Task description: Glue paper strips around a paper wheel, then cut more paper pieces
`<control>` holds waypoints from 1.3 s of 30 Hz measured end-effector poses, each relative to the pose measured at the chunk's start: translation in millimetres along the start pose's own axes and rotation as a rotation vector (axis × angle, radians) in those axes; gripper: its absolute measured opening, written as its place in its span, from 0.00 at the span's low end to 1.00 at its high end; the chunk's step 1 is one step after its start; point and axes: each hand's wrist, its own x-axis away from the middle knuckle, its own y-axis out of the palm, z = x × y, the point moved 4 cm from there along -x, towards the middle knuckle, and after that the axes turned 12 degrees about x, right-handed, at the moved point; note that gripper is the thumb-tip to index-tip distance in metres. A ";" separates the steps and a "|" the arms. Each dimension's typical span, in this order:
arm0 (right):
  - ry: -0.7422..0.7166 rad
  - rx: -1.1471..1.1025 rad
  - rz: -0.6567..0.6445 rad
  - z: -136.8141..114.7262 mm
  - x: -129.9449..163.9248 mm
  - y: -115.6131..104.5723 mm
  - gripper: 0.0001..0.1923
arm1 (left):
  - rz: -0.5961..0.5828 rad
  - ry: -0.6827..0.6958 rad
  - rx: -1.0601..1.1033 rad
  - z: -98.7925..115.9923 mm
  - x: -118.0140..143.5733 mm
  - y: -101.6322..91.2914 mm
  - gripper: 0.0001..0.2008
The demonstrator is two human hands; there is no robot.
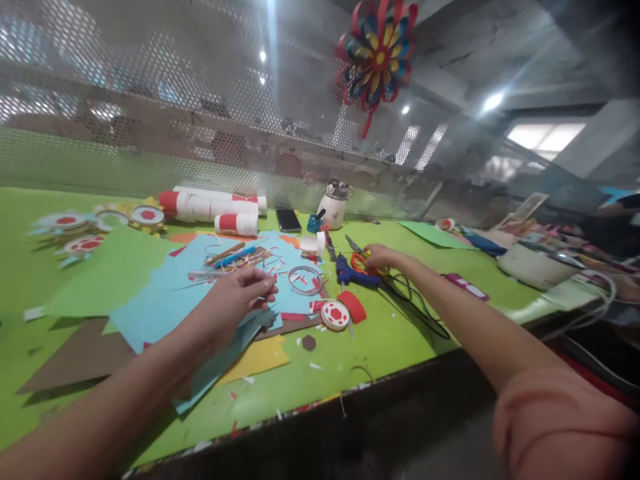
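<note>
Left hand [239, 293] pinches light-blue paper sheets [165, 293]; right hand [380, 257] closes on orange-handled scissors [359, 257]; 4 finished red-white paper rosettes [83, 227] lie left, loose scraps remain.

A single head-worn camera looks forward and slightly down across the green table [390, 347] toward the perforated screen [150, 120], at arm's reach.

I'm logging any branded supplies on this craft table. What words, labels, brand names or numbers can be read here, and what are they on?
None can be read.
White and red rolls: no lettering can be made out.
Phone: dark screen, nothing shown.
Blue glue gun: any marking is too small and blurred.
Scissors under the right hand: no print visible.
Paper by the left hand: plain, no writing.
</note>
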 end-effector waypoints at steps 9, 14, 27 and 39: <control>0.077 -0.249 -0.017 15.8 4.2 -20.3 0.16 | 0.022 -0.012 0.018 1.8 1.4 3.0 0.15; 0.007 -0.527 0.097 16.3 36.0 -34.5 0.16 | 0.024 -0.003 0.041 4.0 2.0 2.9 0.14; -0.632 -0.852 0.037 -68.4 185.4 -22.2 0.16 | 0.031 0.177 0.113 30.6 11.4 6.6 0.10; -0.879 -0.841 -0.159 -103.3 181.8 5.2 0.14 | 0.003 0.230 0.102 48.8 14.1 2.9 0.08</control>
